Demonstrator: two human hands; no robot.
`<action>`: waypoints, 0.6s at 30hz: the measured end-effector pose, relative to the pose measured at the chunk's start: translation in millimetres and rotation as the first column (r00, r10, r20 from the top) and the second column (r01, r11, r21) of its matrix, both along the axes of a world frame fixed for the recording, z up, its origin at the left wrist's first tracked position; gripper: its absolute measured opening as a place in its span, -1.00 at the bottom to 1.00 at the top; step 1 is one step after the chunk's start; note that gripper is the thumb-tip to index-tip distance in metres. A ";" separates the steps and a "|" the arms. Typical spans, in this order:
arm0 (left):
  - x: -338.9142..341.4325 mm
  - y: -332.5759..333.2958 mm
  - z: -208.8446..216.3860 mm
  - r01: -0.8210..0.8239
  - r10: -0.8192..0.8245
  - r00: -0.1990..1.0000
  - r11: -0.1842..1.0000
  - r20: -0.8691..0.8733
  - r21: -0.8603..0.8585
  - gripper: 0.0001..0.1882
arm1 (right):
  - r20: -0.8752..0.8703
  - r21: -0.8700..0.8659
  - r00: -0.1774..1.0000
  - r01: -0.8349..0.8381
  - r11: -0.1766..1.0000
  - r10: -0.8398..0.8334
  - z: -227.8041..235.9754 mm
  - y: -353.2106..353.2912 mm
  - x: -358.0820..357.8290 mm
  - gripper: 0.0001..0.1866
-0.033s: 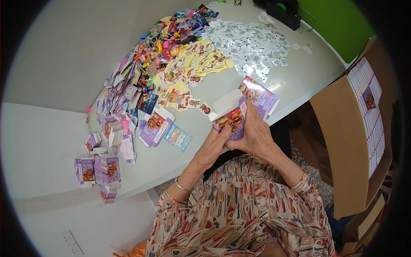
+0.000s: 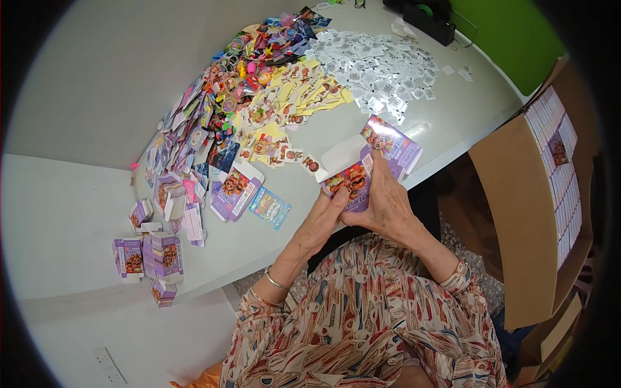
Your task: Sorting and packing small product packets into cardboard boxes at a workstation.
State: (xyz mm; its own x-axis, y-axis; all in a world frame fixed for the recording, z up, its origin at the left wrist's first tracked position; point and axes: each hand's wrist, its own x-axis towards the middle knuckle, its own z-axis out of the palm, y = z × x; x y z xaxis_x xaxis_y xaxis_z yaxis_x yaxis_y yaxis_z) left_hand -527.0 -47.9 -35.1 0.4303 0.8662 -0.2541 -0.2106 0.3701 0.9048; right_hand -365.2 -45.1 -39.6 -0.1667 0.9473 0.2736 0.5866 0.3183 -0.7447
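Observation:
Between my hands I hold a small purple printed box over the table's front edge, its white top flap standing up. My left hand grips its left side, thumb on the printed front. My right hand wraps its right side and lower edge. Just beyond my right hand lies another purple box, apparently flattened, with more purple card partly under it. To the left of my hands rest a purple box with a white flap and a light-blue printed card.
White paper slips, yellow-backed stickers and small colourful toys are heaped across the table. Purple boxes stack at the left edge. A large cardboard carton filled with packed boxes stands right. A black tape dispenser sits far back.

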 end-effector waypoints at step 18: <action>-3.6 -9.6 -2.6 -0.251 0.318 0.942 0.879 -0.107 0.406 -0.22 | -0.565 -0.353 0.819 -0.345 0.870 0.095 2.6 14.4 18.1 -0.26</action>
State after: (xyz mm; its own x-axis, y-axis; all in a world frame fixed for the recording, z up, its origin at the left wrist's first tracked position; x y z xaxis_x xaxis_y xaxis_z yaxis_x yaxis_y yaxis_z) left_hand -530.7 -57.5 -37.7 0.1317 0.9885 0.0747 -0.0897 -0.0632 0.9940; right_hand -347.1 -30.7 -37.1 -0.3379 0.9405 -0.0362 0.0300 -0.0277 -0.9992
